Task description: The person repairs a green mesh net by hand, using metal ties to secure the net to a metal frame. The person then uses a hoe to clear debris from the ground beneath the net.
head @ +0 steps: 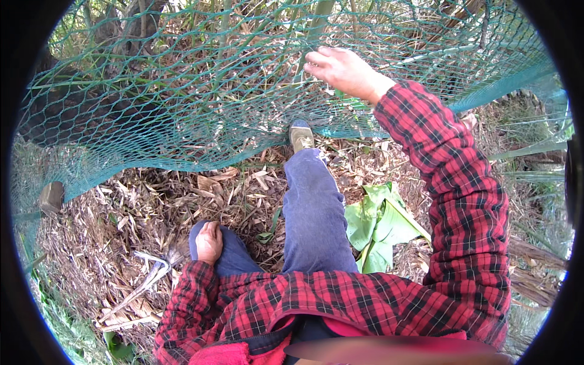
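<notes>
Green mesh netting [196, 91] hangs across the upper part of the view, its lower edge near the ground. My right hand [335, 68] is raised at the net, fingers curled at its strands; whether the fingertips grip the mesh or only touch it is not clear. On my bent knee, over the blue trousers, rests my left hand [210, 241], with no object visible in it. One shoe [301, 135] stands at the net's bottom edge.
Dry leaf litter [150, 200] covers the ground. A large green leaf [381, 223] lies right of my leg. A cut wooden stub [52, 197] stands at the left by the net. Green stalks [319, 23] rise behind the mesh, beside a dark trunk [91, 112].
</notes>
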Available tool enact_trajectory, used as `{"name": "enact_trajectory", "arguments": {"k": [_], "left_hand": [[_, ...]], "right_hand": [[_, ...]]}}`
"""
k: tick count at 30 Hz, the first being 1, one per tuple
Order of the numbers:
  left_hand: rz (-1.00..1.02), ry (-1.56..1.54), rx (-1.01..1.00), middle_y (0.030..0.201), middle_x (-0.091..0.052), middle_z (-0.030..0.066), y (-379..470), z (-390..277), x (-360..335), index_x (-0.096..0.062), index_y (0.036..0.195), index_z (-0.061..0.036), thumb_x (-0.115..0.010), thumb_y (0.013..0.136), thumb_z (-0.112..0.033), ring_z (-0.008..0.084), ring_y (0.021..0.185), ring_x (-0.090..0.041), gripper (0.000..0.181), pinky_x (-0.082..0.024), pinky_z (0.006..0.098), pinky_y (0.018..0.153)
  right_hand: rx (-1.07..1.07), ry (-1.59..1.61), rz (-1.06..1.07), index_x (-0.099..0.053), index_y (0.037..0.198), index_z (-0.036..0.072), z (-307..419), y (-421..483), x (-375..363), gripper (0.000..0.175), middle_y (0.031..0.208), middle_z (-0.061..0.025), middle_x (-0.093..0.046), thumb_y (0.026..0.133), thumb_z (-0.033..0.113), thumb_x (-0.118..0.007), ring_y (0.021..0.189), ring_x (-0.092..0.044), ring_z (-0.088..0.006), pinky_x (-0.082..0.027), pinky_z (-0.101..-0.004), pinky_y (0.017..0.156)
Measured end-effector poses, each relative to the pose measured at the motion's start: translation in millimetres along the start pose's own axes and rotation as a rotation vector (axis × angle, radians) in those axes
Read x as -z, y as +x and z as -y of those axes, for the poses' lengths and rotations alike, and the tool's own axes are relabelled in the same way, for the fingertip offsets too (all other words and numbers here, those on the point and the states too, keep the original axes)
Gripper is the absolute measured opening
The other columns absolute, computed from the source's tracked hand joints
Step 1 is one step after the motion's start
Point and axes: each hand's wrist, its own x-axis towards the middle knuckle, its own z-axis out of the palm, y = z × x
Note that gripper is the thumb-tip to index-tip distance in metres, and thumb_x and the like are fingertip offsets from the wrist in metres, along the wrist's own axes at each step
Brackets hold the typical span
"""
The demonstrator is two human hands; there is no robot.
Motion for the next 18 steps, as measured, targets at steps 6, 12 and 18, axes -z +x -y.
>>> {"name": "enact_trajectory", "arguments": {"k": [6, 12, 18], "left_hand": [[-0.006, -0.001, 0.014, 0.085, -0.06, 0.0185, -1, -1, 0, -0.058, 0.09, -0.001, -0.051, 0.08, -0.008, 0.0349, 0.078, -0.058, 0.014, -0.047, 0.0386, 0.071], [-0.029, 0.016, -0.015, 0.083, -0.06, 0.017, 2, -3, -2, -0.059, 0.087, -0.0019, -0.052, 0.08, -0.007, 0.0337, 0.076, -0.058, 0.011, -0.047, 0.0386, 0.069], [0.004, 0.043, -0.021, 0.082, -0.06, 0.0172, 3, -2, -4, -0.059, 0.087, -0.0033, -0.051, 0.081, -0.008, 0.0342, 0.075, -0.058, 0.011, -0.047, 0.0389, 0.067]], "right_hand": [[-0.159, 0.079, -0.068, -0.052, 0.08, 0.008, 7, 4, -13, 0.01, 0.087, -0.0046, -0.046, 0.071, 0.01, -0.057, 0.079, -0.053, -0.0177, -0.048, -0.0285, 0.064], [-0.796, 0.598, -0.563, -0.054, 0.089, 0.005, 52, 4, -19, 0.015, 0.096, -0.0083, -0.053, 0.077, 0.008, -0.062, 0.08, -0.057, -0.0169, -0.048, -0.0282, 0.063], [-1.095, 1.323, -1.115, -0.055, 0.091, 0.002, 59, 1, -33, 0.008, 0.084, -0.0062, -0.06, 0.085, 0.005, -0.056, 0.068, -0.058, -0.0101, -0.05, -0.0213, 0.061]]}}
